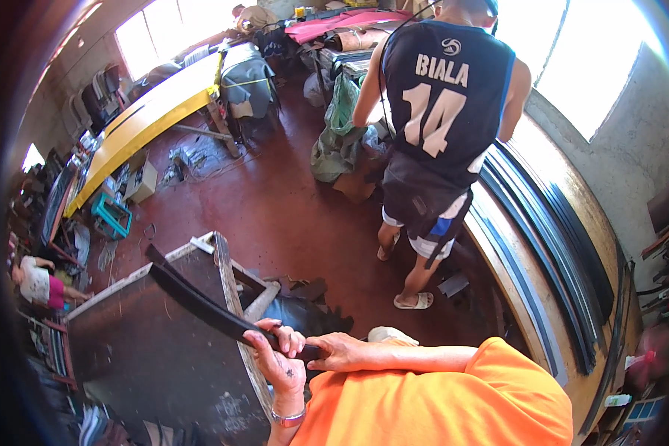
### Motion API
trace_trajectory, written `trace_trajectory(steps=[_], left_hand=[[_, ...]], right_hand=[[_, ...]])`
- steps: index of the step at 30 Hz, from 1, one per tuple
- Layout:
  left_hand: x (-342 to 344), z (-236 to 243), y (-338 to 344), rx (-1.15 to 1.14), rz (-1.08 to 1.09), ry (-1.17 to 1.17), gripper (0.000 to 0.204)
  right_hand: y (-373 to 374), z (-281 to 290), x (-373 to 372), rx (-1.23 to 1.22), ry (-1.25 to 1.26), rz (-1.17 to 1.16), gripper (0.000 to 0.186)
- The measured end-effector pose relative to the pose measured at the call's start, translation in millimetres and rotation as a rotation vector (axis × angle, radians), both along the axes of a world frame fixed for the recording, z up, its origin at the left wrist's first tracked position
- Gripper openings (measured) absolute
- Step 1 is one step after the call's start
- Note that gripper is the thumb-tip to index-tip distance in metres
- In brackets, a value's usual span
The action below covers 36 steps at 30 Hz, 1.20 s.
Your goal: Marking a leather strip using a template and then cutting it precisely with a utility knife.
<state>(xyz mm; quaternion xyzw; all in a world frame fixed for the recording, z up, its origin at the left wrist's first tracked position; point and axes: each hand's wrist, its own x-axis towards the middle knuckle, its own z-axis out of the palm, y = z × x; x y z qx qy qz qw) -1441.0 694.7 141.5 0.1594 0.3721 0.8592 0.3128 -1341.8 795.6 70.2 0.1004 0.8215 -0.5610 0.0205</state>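
Observation:
A long, dark, flexible strip (193,296), perhaps leather, runs up and left from my hands, curving slightly. My left hand (281,363), with a metal band at the wrist, is closed around its lower part, thumb along it. Just to the right, my right hand (338,351) grips the strip's near end, close to my orange shirt; the fingers partly hide that end. Beneath the strip's free length lies a dark-topped table (156,349) with a worn pale frame.
A co-worker in a dark jersey (446,97) stands ahead at a curved-looking bench (490,238) bearing several long black strips (546,230). A green sack (334,141) stands beside them. Farther left are a yellow-edged table (156,123), a teal stool (113,215) and another person (41,281).

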Motion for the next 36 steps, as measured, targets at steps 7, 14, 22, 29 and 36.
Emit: trace_trajectory(steps=[7,14,22,29,36], left_hand=[[-84.5,3.9,54.3,-0.002,0.039,0.044,0.049],[-166.9,-8.8,141.3,-0.073,-0.005,0.032,0.046],[-272.4,10.9,238.9,-0.149,0.053,0.127,0.050],[-333.9,25.0,318.5,-0.095,0.108,0.147,0.051],[-435.2,19.8,384.2,0.008,0.122,0.215,0.059]], right_hand=[[68.0,-16.2,-77.3,-0.108,-0.090,0.094,0.047],[147.8,-46.3,-163.3,-0.149,-0.100,0.058,0.052],[220.0,8.4,-253.1,0.043,0.242,-0.085,0.078],[285.0,12.7,-333.6,-0.036,0.377,-0.180,0.045],[350.5,-0.9,-403.8,-0.071,0.361,-0.196,0.056]])
